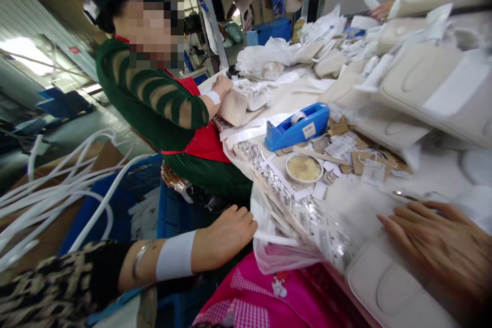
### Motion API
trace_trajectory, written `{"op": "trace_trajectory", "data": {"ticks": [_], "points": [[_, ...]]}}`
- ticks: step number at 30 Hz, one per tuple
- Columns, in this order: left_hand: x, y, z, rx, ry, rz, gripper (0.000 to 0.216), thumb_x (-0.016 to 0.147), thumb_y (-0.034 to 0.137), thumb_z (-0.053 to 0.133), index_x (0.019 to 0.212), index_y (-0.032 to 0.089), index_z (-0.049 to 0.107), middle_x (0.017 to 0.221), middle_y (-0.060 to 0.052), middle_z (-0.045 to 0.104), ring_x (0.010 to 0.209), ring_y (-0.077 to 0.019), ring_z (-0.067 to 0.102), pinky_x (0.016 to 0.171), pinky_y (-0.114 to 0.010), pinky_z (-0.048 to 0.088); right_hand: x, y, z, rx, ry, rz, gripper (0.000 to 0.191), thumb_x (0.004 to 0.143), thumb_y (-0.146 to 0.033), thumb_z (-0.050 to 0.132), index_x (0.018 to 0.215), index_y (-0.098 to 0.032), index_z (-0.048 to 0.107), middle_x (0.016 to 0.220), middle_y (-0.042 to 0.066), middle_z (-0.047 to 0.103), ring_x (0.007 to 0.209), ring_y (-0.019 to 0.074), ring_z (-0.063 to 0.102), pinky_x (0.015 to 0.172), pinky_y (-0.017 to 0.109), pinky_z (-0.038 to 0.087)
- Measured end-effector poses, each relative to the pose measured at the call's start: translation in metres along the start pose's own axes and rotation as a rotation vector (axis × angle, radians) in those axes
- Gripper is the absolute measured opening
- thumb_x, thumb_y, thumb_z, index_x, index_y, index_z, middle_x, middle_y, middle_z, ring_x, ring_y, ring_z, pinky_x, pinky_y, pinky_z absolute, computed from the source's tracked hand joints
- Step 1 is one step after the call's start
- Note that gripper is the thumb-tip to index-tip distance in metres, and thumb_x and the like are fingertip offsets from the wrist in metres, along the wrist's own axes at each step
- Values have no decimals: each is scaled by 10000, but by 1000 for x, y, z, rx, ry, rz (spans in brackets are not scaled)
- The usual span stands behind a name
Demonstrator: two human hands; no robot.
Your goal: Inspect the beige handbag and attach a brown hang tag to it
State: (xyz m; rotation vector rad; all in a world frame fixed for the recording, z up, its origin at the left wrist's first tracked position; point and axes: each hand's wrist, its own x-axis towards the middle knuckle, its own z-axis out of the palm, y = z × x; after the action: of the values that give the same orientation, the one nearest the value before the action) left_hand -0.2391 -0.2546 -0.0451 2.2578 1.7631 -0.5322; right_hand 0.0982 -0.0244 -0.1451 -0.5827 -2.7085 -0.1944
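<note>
A work table [434,179] is strewn with cream padded cushion pieces [434,87], and one padded piece [384,287] lies at the near edge under the right hand [442,246], which rests flat on it with fingers spread and grips nothing. A clear bag of printed labels [303,220] hangs over the edge; its print is too blurred to read. The left hand [223,236], loosely curled and empty, hovers just beside that bag. Further back sit a blue tape dispenser [298,128] and a small round dish [303,168]. A co-worker's hand [222,85] presses another cushion
</note>
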Motion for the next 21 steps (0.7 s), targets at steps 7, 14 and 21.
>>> {"op": "trace_trajectory", "data": {"ticks": [7, 14, 21], "points": [[68, -30, 8, 254, 302, 437, 218, 996, 103, 365, 946, 159, 570, 946, -72, 619, 902, -207, 532, 860, -347, 385, 23, -14, -31, -88, -105, -113, 264, 957, -186, 444, 780, -221, 638, 749, 80, 606, 790, 273, 541, 828, 497, 344], [83, -45, 26, 168, 197, 337, 102, 902, 245, 648, 966, 184, 598, 934, -40, 666, 749, -187, 608, 657, -312, 406, 35, -29, -36, -9, -81, 120, 428, 1032, -279, 359, 692, -216, 611, 705, 40, 605, 765, 242, 523, 870, 433, 309], [94, -48, 44, 138, -45, 110, 296, 805, 381, 757, 1020, 190, 686, 925, -81, 723, 834, -290, 697, 743, -360, 517, 38, -32, -36, -7, -64, 220, 364, 1004, -259, 434, 695, -214, 623, 715, 26, 630, 778, 229, 537, 889, 413, 306]]}}
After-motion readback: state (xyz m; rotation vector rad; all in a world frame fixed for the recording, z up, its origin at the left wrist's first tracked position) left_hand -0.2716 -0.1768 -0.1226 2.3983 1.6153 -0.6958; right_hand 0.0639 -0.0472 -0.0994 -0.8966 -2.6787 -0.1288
